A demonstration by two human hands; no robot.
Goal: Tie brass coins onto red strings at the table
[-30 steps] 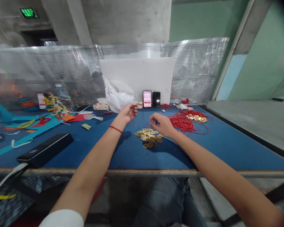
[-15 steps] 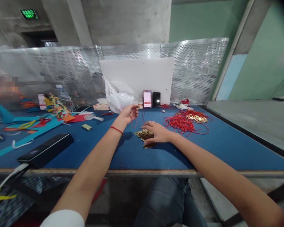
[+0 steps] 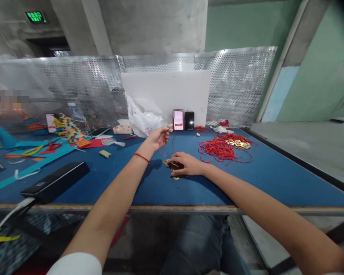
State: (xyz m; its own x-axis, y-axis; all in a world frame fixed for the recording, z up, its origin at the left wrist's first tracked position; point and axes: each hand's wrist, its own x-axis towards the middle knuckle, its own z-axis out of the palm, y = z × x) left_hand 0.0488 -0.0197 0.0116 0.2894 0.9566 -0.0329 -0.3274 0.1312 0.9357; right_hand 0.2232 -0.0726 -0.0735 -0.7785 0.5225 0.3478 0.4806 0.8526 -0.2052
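My left hand is raised above the blue work table, pinching a thin red thread that hangs down from its fingers. My right hand rests low on the table, curled over a pile of round brass coins. Most of the pile is hidden under that hand, with gold showing between the fingers and a few coin edges at its sides. A loose tangle of red cord lies to the right of my right hand.
Farther right, more coins lie among red cords. Two phones lean on a white board at the back, beside a plastic bag. A black flat case and coloured craft pieces with scissors lie left. A perforated metal screen stands behind.
My right hand has come down over the coin pile and drawn its fingers in, now covering most of the coins. My left hand and the thread have hardly moved.
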